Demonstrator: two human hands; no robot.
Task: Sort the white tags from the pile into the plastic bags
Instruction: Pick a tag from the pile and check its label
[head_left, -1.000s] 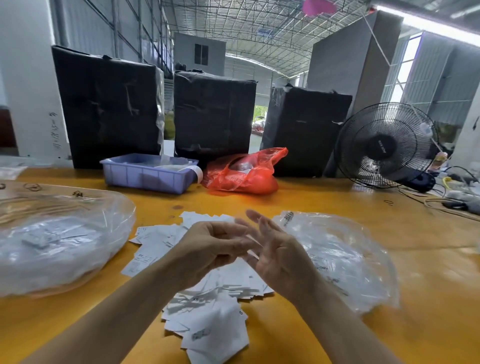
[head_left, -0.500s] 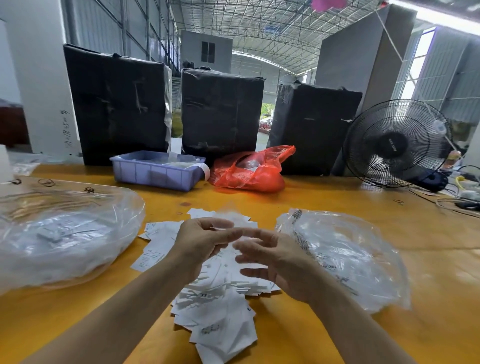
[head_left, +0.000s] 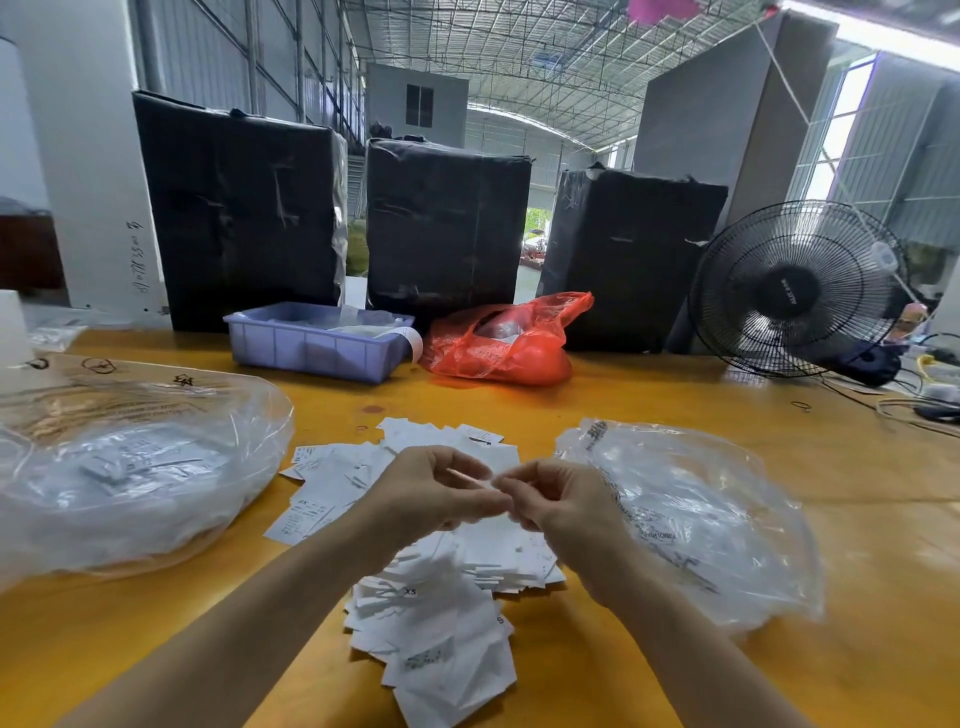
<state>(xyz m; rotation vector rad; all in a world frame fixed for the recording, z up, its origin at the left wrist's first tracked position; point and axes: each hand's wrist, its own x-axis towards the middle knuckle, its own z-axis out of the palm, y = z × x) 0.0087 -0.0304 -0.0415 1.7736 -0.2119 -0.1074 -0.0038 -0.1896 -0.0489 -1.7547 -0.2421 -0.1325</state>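
Pinching 1 tag (head_left: 470, 477) | left hand (head_left: 434, 493), right hand (head_left: 563, 506) (both clamped) | 2 plastic bags (head_left: 130, 467)

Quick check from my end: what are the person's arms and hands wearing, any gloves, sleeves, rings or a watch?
Nothing visible. The left hand and right hand are bare, with no gloves and no rings that show on the fingers. Both forearms are uncovered up to the bottom edge of the head view: no sleeves, watch, bracelet or markings.

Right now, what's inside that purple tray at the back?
The purple tray holds some clear plastic wrapping and pale sheets, with a white roll at its right end. Its front wall hides anything lying deeper inside.
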